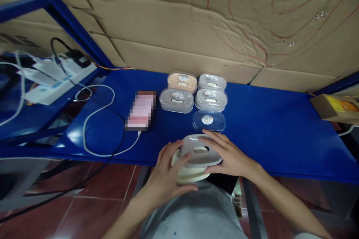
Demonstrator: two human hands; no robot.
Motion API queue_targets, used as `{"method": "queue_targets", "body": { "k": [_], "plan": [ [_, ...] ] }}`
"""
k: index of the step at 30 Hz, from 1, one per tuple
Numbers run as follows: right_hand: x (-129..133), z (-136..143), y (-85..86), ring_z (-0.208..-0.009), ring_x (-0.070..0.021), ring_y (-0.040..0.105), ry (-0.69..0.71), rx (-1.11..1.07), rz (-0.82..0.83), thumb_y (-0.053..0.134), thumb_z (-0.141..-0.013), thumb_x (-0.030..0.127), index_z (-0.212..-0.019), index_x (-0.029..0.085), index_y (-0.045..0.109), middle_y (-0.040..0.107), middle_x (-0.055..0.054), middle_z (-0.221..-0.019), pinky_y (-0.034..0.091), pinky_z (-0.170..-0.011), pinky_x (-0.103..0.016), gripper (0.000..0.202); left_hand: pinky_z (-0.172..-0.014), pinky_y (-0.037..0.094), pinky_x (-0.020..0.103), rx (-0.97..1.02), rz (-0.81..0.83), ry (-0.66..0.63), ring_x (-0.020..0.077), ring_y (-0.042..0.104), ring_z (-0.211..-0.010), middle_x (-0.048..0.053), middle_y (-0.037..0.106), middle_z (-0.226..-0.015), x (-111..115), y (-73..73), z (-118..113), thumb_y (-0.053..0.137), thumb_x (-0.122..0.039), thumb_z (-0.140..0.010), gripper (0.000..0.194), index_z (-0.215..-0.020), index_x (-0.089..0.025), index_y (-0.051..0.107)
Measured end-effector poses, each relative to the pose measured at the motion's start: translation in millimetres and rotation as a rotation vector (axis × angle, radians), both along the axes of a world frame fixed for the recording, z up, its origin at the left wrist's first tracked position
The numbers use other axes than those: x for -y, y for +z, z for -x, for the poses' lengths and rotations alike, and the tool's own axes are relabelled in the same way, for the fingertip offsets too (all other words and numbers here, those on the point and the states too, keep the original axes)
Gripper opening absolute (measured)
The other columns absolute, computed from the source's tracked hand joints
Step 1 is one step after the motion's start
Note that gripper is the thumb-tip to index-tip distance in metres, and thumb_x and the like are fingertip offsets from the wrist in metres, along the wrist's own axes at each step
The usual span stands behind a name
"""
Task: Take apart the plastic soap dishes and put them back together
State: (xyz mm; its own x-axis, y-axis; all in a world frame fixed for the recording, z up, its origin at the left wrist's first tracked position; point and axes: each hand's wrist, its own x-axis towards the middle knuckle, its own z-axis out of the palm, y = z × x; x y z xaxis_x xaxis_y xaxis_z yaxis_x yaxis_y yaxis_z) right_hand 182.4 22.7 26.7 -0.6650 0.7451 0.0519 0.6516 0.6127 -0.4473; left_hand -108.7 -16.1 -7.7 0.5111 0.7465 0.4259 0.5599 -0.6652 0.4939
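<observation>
Low over the table's front edge, my left hand [167, 171] is wrapped round a cream oval plastic dish [190, 175]. My right hand [228, 153] grips a light grey oval tray [193, 158] with a slot in its middle. The grey tray sits over the cream dish, slightly offset, and the left thumb lies on its side. Whether the tray is seated in the dish, I cannot tell. Just beyond my right fingertips lies a clear oval lid [209, 120] with a round label, flat on the blue table [263, 130].
Several lidded oval boxes stand behind, including a peach one [182, 82] and a grey one [176, 100]. A phone [140, 111] on a white cable [97, 154] lies left. A power strip [56, 86] is far left, a cardboard box [333, 108] far right. Cardboard [168, 15] walls the back.
</observation>
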Motion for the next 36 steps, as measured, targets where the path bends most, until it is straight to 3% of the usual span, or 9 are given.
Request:
{"method": "queue_targets", "body": {
  "k": [2, 6, 10, 15, 20, 25, 28, 33, 36],
  "plan": [
    [3, -2, 0.0, -0.155, -0.0384, 0.042, -0.037, 0.011, -0.013, 0.076, -0.088, 0.067, -0.163, 0.026, 0.041, 0.036, -0.016, -0.173, 0.041, -0.122, -0.061, 0.093, -0.105, 0.055, 0.070, -0.037, -0.042, 0.007, 0.0453, 0.054, -0.139, 0.021, 0.045, -0.158, 8, -4.6, 4, 0.082, -0.059, -0.085, 0.086, -0.158, -0.029, 0.044],
    [10, -7, 1.0, -0.153, -0.0393, 0.045, -0.114, -0.005, -0.068, 0.074, -0.090, 0.065, -0.165, 0.029, 0.037, 0.038, -0.015, -0.172, 0.043, -0.118, -0.063, 0.091, -0.099, 0.061, 0.060, 0.002, 0.036, 0.101, 0.0423, 0.056, -0.140, 0.020, 0.041, -0.163, 19, -9.8, 8, 0.076, -0.039, -0.095, 0.079, -0.163, -0.034, 0.036],
    [19, -17, 4.4, -0.151, -0.0399, 0.046, -0.234, -0.033, -0.096, 0.073, -0.093, 0.061, -0.166, 0.033, 0.033, 0.039, -0.013, -0.171, 0.044, -0.116, -0.064, 0.088, -0.110, 0.051, 0.068, -0.062, 0.168, -0.013, 0.0438, 0.050, -0.145, 0.016, 0.050, -0.159, 20, -7.4, 11, 0.075, -0.034, -0.096, 0.077, -0.162, -0.041, 0.038],
    [30, -30, 3.4, -0.150, -0.0414, 0.046, -0.324, -0.039, -0.077, 0.072, -0.094, 0.060, -0.164, 0.035, 0.033, 0.043, -0.014, -0.169, 0.043, -0.115, -0.066, 0.084, -0.115, 0.037, 0.075, -0.082, 0.190, -0.051, 0.0483, 0.032, -0.157, 0.015, 0.030, -0.174, 19, -0.7, 11, 0.077, -0.026, -0.093, 0.063, -0.150, -0.040, 0.055],
    [43, -42, -2.0, -0.154, -0.0410, 0.042, -0.416, -0.145, -0.049, 0.072, -0.094, 0.058, -0.162, 0.034, 0.036, 0.041, -0.015, -0.169, 0.042, -0.118, -0.065, 0.081, -0.120, 0.026, 0.078, -0.068, 0.296, -0.132, 0.0420, 0.047, -0.148, 0.016, 0.047, -0.161, 23, 10.0, -2, 0.081, -0.023, -0.088, 0.064, -0.144, -0.037, 0.054],
    [60, -36, 4.8, -0.153, -0.0403, 0.045, -0.365, -0.277, 0.038, 0.071, -0.092, 0.065, -0.162, 0.033, 0.038, 0.043, -0.015, -0.168, 0.047, -0.117, -0.061, 0.084, -0.116, 0.044, 0.065, 0.347, 0.544, -0.107, 0.0382, 0.046, -0.148, 0.015, 0.043, -0.157, 33, 10.2, -23, 0.087, -0.034, -0.084, 0.078, -0.148, -0.038, 0.042],
    [66, -22, 10.3, -0.152, -0.0405, 0.045, -0.283, -0.273, 0.077, 0.075, -0.089, 0.067, -0.164, 0.034, 0.034, 0.042, -0.015, -0.168, 0.046, -0.118, -0.062, 0.092, -0.120, 0.040, 0.067, 0.696, 0.654, -0.002, 0.0395, 0.043, -0.151, 0.014, 0.041, -0.160, 33, 6.6, -36, 0.091, -0.044, -0.078, 0.094, -0.152, -0.039, 0.032],
    [65, 7, 6.3, -0.156, -0.0411, 0.039, -0.253, -0.227, 0.050, 0.079, -0.089, 0.059, -0.166, 0.035, 0.030, 0.035, -0.015, -0.172, 0.046, -0.119, -0.064, 0.094, -0.116, 0.048, 0.062, 1.028, 1.083, -0.014, 0.0412, 0.046, -0.152, 0.015, 0.029, -0.174, 24, 12.6, -53, 0.095, -0.046, -0.074, 0.130, -0.165, -0.049, 0.002],
    [61, 19, 0.1, -0.157, -0.0406, 0.036, -0.271, -0.187, 0.015, 0.075, -0.093, 0.055, -0.167, 0.036, 0.029, 0.031, -0.014, -0.174, 0.045, -0.119, -0.065, 0.089, -0.118, 0.048, 0.059, 1.169, 1.239, -0.042, 0.0396, 0.046, -0.153, 0.012, 0.035, -0.173, 17, 20.2, -55, 0.095, -0.054, -0.070, 0.130, -0.167, -0.048, 0.008]
  ]
}}
